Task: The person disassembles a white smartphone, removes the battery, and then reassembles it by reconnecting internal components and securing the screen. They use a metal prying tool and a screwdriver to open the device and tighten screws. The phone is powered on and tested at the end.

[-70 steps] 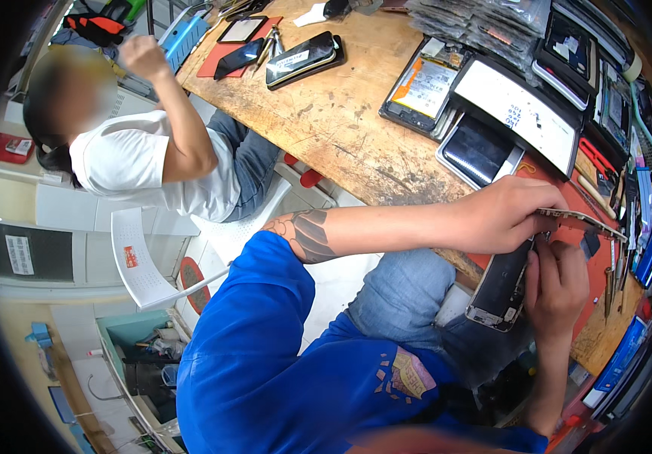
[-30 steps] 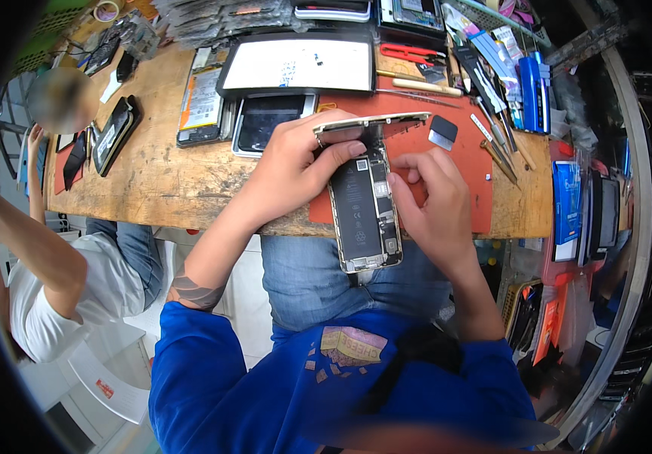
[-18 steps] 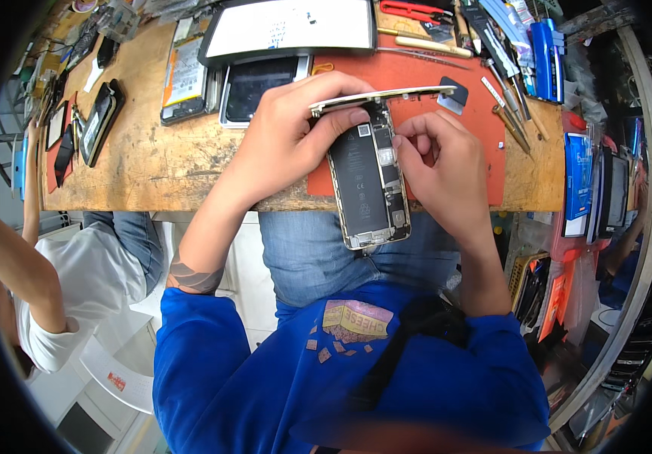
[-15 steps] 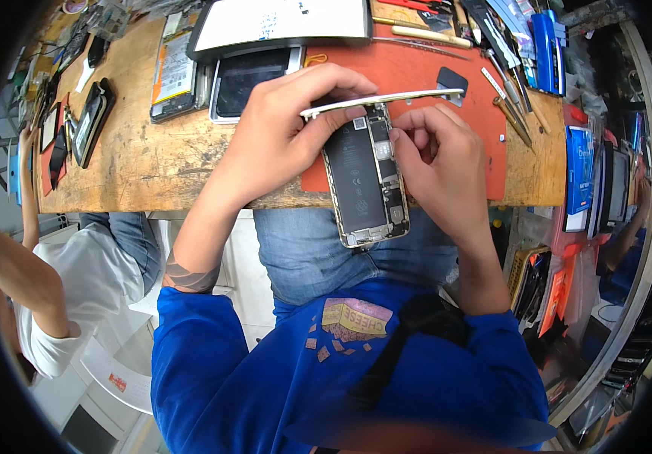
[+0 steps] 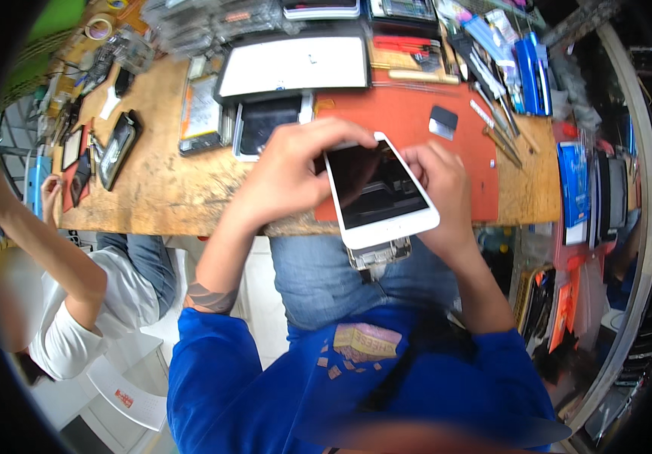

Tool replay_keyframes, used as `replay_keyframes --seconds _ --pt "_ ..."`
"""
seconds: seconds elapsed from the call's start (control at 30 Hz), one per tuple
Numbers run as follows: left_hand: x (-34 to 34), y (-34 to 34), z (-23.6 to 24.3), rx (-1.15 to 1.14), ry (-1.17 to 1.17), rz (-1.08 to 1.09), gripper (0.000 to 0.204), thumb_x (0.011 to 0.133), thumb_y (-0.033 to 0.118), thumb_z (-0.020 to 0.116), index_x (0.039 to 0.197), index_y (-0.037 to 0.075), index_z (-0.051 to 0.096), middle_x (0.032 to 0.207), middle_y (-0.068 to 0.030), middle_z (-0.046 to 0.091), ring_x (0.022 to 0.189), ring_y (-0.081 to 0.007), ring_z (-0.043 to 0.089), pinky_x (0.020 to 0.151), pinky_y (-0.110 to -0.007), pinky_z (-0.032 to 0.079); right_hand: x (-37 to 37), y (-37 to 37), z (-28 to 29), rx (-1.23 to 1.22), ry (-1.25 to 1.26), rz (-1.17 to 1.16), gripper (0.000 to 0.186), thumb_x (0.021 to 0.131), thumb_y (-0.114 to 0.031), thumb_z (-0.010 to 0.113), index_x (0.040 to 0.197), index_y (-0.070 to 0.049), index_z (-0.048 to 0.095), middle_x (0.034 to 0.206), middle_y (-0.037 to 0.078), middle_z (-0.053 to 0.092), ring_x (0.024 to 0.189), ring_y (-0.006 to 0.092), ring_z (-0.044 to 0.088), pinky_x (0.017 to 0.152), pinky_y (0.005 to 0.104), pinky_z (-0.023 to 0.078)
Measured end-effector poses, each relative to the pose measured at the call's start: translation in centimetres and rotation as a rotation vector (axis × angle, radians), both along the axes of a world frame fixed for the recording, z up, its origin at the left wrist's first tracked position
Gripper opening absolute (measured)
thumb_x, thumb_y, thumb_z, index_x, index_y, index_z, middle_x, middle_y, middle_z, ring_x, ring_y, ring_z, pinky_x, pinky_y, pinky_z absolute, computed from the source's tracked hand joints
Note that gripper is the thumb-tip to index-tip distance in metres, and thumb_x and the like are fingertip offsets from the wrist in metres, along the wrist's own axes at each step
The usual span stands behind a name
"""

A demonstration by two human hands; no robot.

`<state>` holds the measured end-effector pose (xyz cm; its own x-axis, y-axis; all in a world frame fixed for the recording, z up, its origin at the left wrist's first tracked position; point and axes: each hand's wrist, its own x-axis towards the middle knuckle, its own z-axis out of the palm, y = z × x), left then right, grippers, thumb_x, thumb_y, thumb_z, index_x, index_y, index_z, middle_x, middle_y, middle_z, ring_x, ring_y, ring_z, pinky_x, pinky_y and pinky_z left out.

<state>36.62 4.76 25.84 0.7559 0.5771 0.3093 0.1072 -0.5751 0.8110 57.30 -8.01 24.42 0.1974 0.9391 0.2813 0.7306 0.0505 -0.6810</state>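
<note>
A white phone front panel, dark screen facing up, lies over the opened phone body, whose lower end sticks out toward me. My left hand grips the phone from the left, fingers over its top edge, thumb partly hidden. My right hand has curled fingers at the phone's right edge, fingertips partly hidden. Both hold it at the edge of the red mat, which has a small black-and-silver piece on it.
The wooden bench carries other phones, a white-topped board, bagged parts, tools and blue packages. Another person in a white shirt works at the left. A metal-framed glass edge runs along the right.
The front panel was standing raised at the phone's top end, exposing the battery and board; it has swung down over the body, screen up. Both hands remain on the phone.
</note>
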Motion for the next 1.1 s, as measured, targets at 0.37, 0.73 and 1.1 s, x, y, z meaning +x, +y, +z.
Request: replay_keyframes --seconds 0.37,0.73,1.1 --pt "-0.3 1.3 0.9 0.008 0.129 -0.171 0.061 0.065 -0.016 0.073 0.123 0.004 0.077 0.131 -0.0133 0.077 0.128 -0.034 0.072 0.109 -0.042 0.058 0.2 -0.1 -0.9 0.052 -0.072 0.009 0.012 0.091 -0.012 0.081 0.096 -0.01 0.071 0.081 0.002 0.061 0.074 0.0245 0.061 0.074 0.0417 0.044" --pt "-0.3 2.7 2.1 -0.037 0.226 -0.271 0.07 0.061 -0.014 0.074 0.129 0.002 0.073 0.134 -0.0154 0.076 0.13 -0.0371 0.071 0.111 -0.042 0.056 0.2 0.0 -1.0 0.065 -0.062 0.006 0.012 0.09 -0.009 0.081 0.096 -0.011 0.071 0.081 0.001 0.061 0.073 0.0238 0.06 0.074 0.0409 0.043" --pt "-0.8 1.9 1.2 -0.032 0.193 -0.213 0.065 0.068 -0.014 0.075 0.13 0.004 0.073 0.134 -0.0147 0.076 0.13 -0.0372 0.071 0.108 -0.044 0.058 -0.1 0.0 -0.4 0.044 -0.08 0.013 0.015 0.088 -0.008 0.082 0.097 -0.011 0.071 0.079 0.001 0.055 0.073 0.0231 0.057 0.072 0.0399 0.04"
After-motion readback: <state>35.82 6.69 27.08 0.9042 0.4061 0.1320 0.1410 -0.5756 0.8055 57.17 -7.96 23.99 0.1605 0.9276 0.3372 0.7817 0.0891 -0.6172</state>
